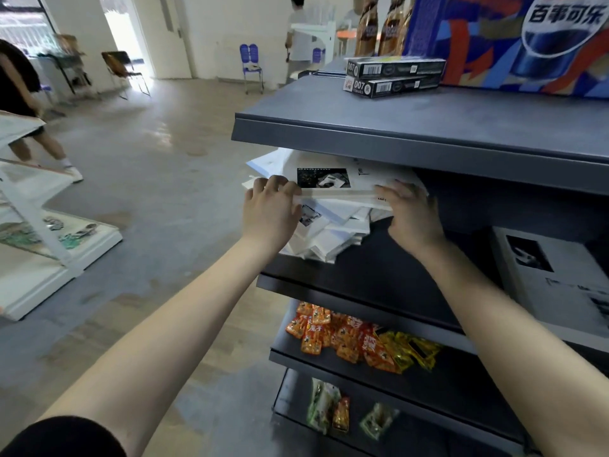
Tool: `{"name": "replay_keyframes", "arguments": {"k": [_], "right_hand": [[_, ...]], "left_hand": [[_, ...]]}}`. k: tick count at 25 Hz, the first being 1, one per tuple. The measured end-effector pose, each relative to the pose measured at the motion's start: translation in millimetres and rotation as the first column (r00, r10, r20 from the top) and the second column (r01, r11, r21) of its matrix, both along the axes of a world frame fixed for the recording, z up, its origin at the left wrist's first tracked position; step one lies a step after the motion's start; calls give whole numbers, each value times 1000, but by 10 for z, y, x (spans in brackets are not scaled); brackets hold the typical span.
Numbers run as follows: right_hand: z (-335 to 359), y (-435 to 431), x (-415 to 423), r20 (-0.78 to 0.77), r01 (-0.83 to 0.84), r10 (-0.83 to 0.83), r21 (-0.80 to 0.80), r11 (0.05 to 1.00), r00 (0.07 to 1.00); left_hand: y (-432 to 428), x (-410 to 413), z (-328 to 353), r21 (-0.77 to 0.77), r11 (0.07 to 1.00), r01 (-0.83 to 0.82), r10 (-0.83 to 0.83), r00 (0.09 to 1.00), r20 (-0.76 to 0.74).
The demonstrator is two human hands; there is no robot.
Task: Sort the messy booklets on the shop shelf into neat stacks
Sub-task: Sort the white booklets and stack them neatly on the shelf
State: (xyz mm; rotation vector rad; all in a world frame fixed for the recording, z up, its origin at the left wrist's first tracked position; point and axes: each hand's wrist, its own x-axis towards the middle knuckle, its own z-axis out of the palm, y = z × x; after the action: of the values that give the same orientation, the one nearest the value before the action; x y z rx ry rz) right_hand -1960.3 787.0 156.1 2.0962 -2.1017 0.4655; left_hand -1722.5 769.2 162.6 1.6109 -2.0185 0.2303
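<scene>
A messy pile of white booklets [333, 225] lies on the second shelf [379, 275] of a dark grey shop rack, under the top shelf. The upper booklets [329, 178], with a black photo on the cover, sit as a thin stack on the pile. My left hand [270, 209] grips that stack at its left edge, fingers over the top. My right hand [412, 212] holds its right edge. Another white booklet with a dark photo [553, 278] lies flat further right on the same shelf.
The top shelf [428, 127] carries two black boxes [392, 75], brown bottles [379, 24] and a blue cola carton [527, 41]. Lower shelves hold orange and yellow snack packets [356, 341] and green packets [326, 407]. A white rack [49, 242] stands left; people walk behind.
</scene>
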Motion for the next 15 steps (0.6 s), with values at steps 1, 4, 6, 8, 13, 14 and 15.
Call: {"name": "replay_keyframes", "arguments": {"k": [1, 4, 6, 8, 13, 14, 15], "right_hand": [[2, -40, -134, 2, 31, -31, 21, 999, 1000], [-85, -171, -396, 184, -23, 36, -72, 997, 982], [-154, -167, -432, 280, -44, 98, -193, 980, 955], [-219, -65, -394, 240, -73, 156, -320, 945, 958], [-322, 388, -155, -34, -160, 187, -679, 717, 982], [-325, 481, -76, -68, -192, 205, -709, 679, 976], [-305, 576, 19, -87, -233, 249, -725, 649, 965]], "left_hand": [[58, -73, -21, 21, 1000, 19, -19, 1000, -3], [198, -244, -98, 71, 992, 101, -100, 995, -25], [259, -304, -137, 94, 984, 152, -151, 988, -13], [289, -342, -143, 95, 981, 171, -173, 985, 14], [334, -533, -137, 59, 950, 307, -306, 952, -28], [356, -579, -158, 30, 944, 327, -327, 945, -23], [368, -605, -186, -8, 943, 332, -332, 943, -27]]}}
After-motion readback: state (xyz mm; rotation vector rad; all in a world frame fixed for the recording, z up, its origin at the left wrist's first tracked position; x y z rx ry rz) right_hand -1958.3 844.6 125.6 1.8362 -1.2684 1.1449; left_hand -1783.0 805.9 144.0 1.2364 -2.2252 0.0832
